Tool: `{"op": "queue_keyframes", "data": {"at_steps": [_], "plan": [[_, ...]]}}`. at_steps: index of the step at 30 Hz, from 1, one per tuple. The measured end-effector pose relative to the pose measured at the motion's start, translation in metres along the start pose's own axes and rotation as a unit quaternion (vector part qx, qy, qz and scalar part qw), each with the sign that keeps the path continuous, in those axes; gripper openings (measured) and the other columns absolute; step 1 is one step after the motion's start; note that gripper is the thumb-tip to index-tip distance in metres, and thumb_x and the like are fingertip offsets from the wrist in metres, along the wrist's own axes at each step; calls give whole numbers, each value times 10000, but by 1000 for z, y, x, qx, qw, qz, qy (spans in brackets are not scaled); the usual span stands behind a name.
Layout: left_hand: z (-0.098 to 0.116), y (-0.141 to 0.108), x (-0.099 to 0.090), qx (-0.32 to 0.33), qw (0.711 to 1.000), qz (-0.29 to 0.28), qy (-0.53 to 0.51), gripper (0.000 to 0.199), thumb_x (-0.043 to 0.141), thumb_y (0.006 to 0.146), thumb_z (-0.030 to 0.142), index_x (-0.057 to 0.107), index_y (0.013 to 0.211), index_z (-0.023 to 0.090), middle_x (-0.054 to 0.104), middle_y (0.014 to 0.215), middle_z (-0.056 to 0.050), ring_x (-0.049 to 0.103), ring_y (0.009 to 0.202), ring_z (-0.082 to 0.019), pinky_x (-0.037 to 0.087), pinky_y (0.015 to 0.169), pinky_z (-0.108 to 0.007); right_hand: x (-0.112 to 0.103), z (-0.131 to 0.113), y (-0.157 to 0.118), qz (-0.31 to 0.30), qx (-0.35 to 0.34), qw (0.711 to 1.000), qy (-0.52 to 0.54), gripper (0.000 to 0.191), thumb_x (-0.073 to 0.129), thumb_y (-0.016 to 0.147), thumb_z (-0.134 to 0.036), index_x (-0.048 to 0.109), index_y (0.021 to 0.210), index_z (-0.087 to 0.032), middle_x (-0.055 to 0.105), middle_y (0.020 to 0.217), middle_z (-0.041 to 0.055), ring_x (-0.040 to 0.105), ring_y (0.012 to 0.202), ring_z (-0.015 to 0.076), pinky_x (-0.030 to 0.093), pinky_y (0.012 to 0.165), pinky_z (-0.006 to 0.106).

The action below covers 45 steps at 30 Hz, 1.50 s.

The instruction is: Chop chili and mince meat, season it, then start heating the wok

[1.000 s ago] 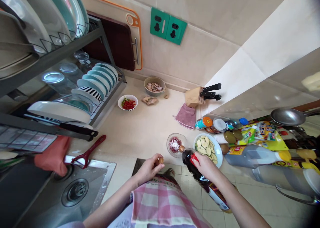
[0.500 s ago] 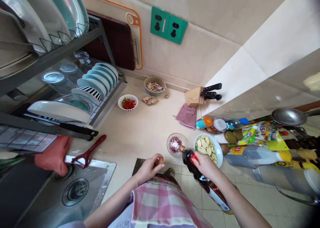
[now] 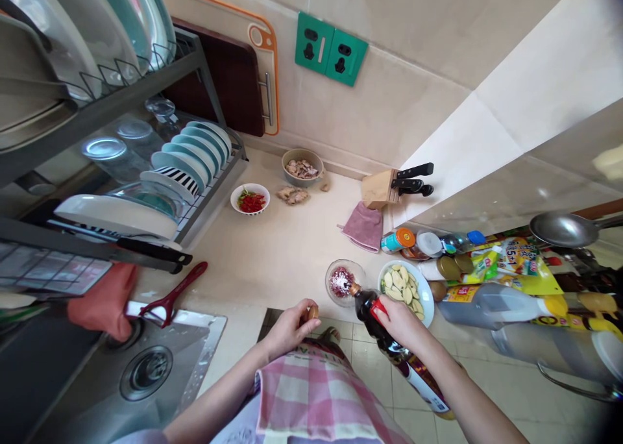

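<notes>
My right hand (image 3: 395,319) grips the red handle of a large bottle of dark sauce (image 3: 413,372), tilted with its mouth over a glass bowl (image 3: 361,270). In the bowl lies red meat (image 3: 335,287) topped with white powder, and a dark spot of sauce shows on the powder. My left hand (image 3: 293,327) is closed around a small orange-brown bottle cap (image 3: 312,312), near the counter's front edge. Just right of the glass bowl, a plate (image 3: 427,295) of sliced pale-green vegetable (image 3: 402,283) sits partly behind my right hand.
Farther back are a bowl of red peppers (image 3: 251,202), ginger (image 3: 293,195) and a grey bowl (image 3: 302,166). A knife block (image 3: 377,189) and pink cloth (image 3: 363,226) stand by the wall. Condiment bottles (image 3: 496,301) crowd the right; a dish rack (image 3: 195,191) and sink (image 3: 189,359) lie left.
Dark sauce now shows on the white powder in the glass bowl, where it was white before. Both hands and the bottle keep nearly the same place.
</notes>
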<state>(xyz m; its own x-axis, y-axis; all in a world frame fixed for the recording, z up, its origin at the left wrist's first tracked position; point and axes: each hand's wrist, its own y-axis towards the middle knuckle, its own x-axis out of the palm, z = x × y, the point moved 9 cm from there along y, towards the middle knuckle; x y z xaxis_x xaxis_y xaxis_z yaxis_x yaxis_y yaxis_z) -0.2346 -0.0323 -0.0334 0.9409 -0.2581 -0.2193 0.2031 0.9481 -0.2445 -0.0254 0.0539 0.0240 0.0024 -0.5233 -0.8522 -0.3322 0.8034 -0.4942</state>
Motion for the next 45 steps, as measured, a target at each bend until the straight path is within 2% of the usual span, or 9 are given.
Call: {"op": "queue_keyframes", "data": {"at_steps": [22,45], "plan": [[-1,1,3,-2,1000,-8,-2,338,467,830,477,479,994,182,456,661,41,406,578,-107,330,557,-219,7,9,0,11,-7,1000,22,163,398,877,-254,544,880,-182,634,783,55,581,731,172,348,643,242],[-3,2,-3,-13,1000,0,-3,331,482,826,465,482,987,176,440,661,48,395,572,-102,314,547,-217,-5,-3,7,3,-13,1000,25,164,388,876,-259,535,862,-187,639,793,58,592,743,185,353,634,245]]}}
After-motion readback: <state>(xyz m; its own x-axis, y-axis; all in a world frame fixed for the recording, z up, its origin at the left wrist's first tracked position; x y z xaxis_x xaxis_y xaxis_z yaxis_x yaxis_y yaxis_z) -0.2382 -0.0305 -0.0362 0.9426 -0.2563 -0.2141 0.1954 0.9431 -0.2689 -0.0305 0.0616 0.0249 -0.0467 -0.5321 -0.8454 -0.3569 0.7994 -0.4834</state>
